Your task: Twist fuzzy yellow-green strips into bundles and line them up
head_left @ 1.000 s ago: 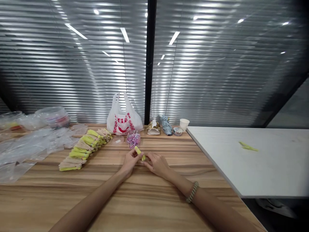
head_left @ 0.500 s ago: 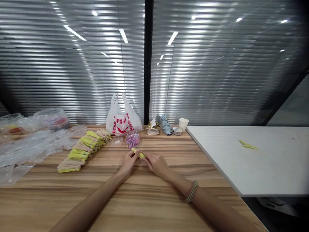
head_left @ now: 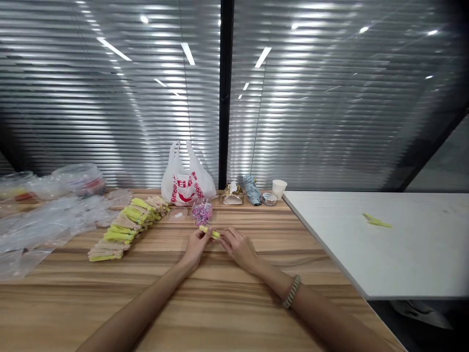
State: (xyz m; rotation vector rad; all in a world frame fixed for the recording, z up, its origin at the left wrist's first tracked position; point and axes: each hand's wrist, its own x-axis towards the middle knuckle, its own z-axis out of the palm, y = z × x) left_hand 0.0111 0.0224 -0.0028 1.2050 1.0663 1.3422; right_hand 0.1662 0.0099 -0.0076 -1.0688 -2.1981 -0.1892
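Note:
My left hand [head_left: 196, 247] pinches a small yellow bundle [head_left: 209, 231] between thumb and fingers above the wooden table. At the bundle's right end my right hand [head_left: 237, 248] has its fingertips closed on it; exactly what they grip there is too small to make out. Just beyond the hands stands a clear tub of small pink and purple pieces [head_left: 201, 213]. To the left lies a long row of yellow and beige bundles [head_left: 128, 226], stacked closely side by side.
Clear plastic bags [head_left: 51, 227] spread over the left side. Behind are a white carrier bag [head_left: 188, 181], a gold foil pack [head_left: 233, 194], a folded blue-grey umbrella [head_left: 251, 189], a round tin [head_left: 268, 198] and a paper cup [head_left: 279, 187]. A yellow strip [head_left: 376, 221] lies on the white table [head_left: 410, 254].
The yellow bundle has tilted slightly closer to level, and the right fingers have shifted a little at its end. Everything else stays in place.

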